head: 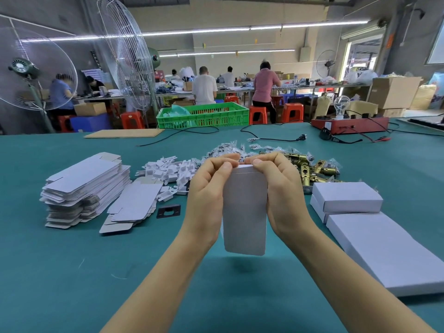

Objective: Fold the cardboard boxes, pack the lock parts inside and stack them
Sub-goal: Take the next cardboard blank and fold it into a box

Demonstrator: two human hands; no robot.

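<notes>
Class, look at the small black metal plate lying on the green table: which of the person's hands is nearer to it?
Left. The left hand holds the white box just right of the black plate; the right hand grips the box's far side, farther away.

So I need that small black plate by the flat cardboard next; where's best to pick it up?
Pinch the black plate by its long edges, coming straight down from above. It lies flat on the table, with bare cloth at its near edge and flat cardboard close on its left.

Left hand (206,188) and right hand (280,186) raised together (fingers curled, thumbs on top).
</notes>
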